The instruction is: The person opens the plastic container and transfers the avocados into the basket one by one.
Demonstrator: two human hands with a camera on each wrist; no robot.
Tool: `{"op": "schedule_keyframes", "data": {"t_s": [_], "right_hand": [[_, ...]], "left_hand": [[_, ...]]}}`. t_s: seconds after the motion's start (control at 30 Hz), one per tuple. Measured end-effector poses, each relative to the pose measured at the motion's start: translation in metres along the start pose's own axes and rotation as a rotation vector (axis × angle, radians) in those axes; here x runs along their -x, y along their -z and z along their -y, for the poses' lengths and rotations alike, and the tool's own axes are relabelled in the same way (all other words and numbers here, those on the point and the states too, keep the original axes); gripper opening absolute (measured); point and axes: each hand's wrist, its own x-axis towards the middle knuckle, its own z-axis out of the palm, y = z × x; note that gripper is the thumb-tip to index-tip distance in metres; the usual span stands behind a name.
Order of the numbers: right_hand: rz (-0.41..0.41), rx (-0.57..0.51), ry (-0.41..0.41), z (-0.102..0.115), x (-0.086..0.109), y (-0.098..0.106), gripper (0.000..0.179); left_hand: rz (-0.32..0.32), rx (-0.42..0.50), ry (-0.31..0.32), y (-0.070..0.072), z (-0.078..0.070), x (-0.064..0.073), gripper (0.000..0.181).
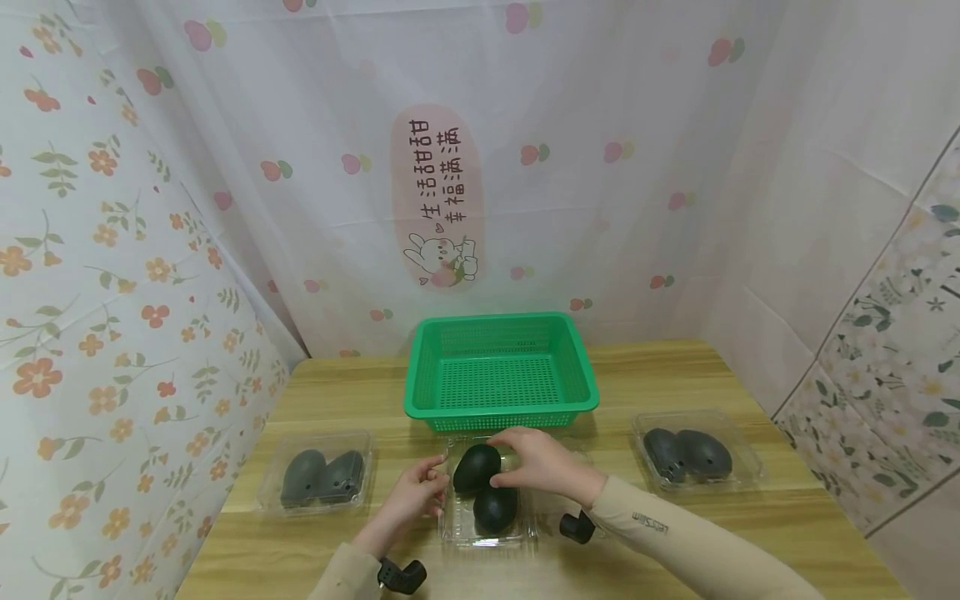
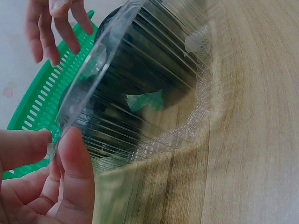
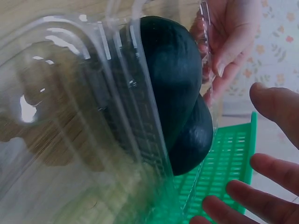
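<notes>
A clear plastic clamshell box point(image 1: 487, 537) lies opened on the table, holding two smooth, dark green, egg-shaped fruits that look like avocados: a rear one point(image 1: 477, 469) and a front one point(image 1: 496, 510). My left hand point(image 1: 414, 497) pinches the box's left rim between thumb and fingers, as the left wrist view shows. My right hand point(image 1: 542, 463) hovers over the fruits; in the right wrist view its fingers point(image 3: 273, 168) are spread, apart from the fruits. The unfolded lid point(image 3: 70, 93) extends to the right, partly under my right arm.
Behind the box stands a green plastic basket point(image 1: 501, 414) with slotted walls. Closed clear boxes, one on the left point(image 1: 270, 492) and one on the right point(image 1: 750, 475), each hold two similar dark fruits. Patterned cloth point(image 1: 330, 208) hangs around the wooden table point(image 1: 390, 367).
</notes>
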Motion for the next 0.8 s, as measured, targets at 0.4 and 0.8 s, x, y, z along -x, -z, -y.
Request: {"op": "schedule_keyframes", "data": {"t_s": [0.4,0.8], "right_hand": [[0.052,0.047,0.022,0.003,-0.015,-0.012,0.06],[0.091,0.069,0.007,0.002,-0.023,-0.018,0.062]], "left_hand": [[-0.003,0.002,0.015,-0.001,-0.001,0.001,0.055],[-0.004,-0.003,0.004,-0.001,-0.001,0.001,0.054]]}}
